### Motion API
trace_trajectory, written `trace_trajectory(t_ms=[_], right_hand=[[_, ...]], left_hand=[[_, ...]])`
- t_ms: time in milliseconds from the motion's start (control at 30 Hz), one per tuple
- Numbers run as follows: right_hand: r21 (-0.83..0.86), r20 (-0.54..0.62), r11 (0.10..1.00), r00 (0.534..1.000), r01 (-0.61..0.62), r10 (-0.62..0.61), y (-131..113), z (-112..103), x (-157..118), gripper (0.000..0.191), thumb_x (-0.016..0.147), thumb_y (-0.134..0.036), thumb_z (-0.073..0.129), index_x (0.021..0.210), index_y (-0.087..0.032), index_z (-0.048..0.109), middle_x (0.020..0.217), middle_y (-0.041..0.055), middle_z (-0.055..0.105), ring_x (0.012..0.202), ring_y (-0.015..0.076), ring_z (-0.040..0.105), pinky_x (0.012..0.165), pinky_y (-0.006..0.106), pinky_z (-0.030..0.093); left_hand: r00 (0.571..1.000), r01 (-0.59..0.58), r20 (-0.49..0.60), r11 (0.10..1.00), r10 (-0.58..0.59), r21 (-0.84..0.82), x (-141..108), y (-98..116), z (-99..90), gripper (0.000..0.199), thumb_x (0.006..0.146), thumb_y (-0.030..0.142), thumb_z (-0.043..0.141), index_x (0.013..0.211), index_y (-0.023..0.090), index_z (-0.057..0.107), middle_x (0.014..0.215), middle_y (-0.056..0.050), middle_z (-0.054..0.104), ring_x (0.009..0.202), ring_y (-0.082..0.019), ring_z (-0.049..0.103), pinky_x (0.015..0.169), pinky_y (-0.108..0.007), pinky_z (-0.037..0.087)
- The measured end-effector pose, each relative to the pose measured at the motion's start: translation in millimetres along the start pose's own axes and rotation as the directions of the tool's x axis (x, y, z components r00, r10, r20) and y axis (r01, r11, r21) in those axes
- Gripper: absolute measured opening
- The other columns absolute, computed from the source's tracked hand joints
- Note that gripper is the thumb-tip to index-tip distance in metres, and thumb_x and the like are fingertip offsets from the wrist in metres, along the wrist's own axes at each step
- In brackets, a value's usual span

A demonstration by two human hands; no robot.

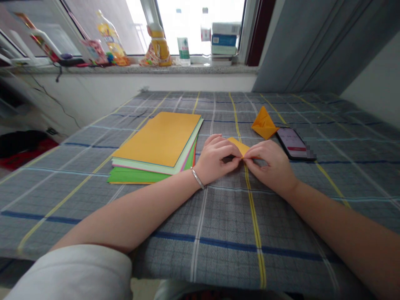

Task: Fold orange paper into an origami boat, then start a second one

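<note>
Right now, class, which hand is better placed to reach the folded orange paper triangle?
Probably the right hand: it is closer to the folded orange paper triangle; the left hand lies beyond the small orange paper both pinch.

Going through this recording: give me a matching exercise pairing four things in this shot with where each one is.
Things:
1. Small orange paper piece
2. Silver bangle
3. Black smartphone
4. Stack of coloured paper sheets

Places:
A. Screen up, right of a folded orange paper shape
B. On the checked grey tablecloth, left of the hands
C. Pinched between the left hand and right hand
D. Around the left wrist

Pairs: 1-C, 2-D, 3-A, 4-B
</note>
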State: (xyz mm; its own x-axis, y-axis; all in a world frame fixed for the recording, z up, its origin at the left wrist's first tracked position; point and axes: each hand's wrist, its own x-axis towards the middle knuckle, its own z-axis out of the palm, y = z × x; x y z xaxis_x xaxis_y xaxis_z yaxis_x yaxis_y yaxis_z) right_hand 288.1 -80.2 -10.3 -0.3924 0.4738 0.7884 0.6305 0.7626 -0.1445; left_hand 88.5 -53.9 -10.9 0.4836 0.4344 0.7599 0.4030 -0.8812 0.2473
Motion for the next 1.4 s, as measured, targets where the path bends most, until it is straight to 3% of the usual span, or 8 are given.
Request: trace_trajectory(t_ms=[600, 1167, 1400], right_hand=[[-0.038, -0.011, 0.999, 1.0, 0.024, -0.024, -2.9, 0.4, 0.8, 0.011, 0.077, -0.01, 0.063, 0.078, -0.021, 0.061, 0.079, 0.0056, 0.07, 0.076, 0.0217, 0.063, 0.07, 0.037, 0.051], [-0.104, 0.019, 0.992, 0.998, 0.066, -0.065, -3.3, 0.9, -0.3, 0.01, 0.077, -0.013, 0.063, 0.075, -0.022, 0.061, 0.077, 0.0021, 0.07, 0.075, 0.0195, 0.063, 0.07, 0.035, 0.05], [-0.11, 0.029, 0.991, 0.997, 0.077, -0.074, -4.4, 0.1, -0.2, 0.011, 0.077, -0.012, 0.063, 0.075, -0.022, 0.061, 0.078, 0.0024, 0.071, 0.076, 0.0195, 0.064, 0.071, 0.035, 0.05]], left_hand=[[0.999, 0.033, 0.025, 0.999, -0.034, 0.034, -0.1, 1.6, -0.3, 0.009, 0.085, 0.023, 0.059, 0.077, 0.023, 0.062, 0.082, 0.004, 0.07, 0.085, -0.013, 0.062, 0.107, -0.038, 0.032], [0.992, -0.113, 0.054, 0.992, 0.11, 0.064, -1.5, -5.2, 1.1, 0.01, 0.085, 0.02, 0.056, 0.08, 0.025, 0.063, 0.083, 0.006, 0.07, 0.089, -0.013, 0.061, 0.111, -0.039, 0.029], [0.98, -0.198, 0.05, 0.96, 0.192, 0.197, -1.1, -6.3, -4.1, 0.011, 0.089, 0.025, 0.055, 0.083, 0.027, 0.063, 0.085, 0.008, 0.072, 0.089, -0.013, 0.06, 0.114, -0.042, 0.025]])
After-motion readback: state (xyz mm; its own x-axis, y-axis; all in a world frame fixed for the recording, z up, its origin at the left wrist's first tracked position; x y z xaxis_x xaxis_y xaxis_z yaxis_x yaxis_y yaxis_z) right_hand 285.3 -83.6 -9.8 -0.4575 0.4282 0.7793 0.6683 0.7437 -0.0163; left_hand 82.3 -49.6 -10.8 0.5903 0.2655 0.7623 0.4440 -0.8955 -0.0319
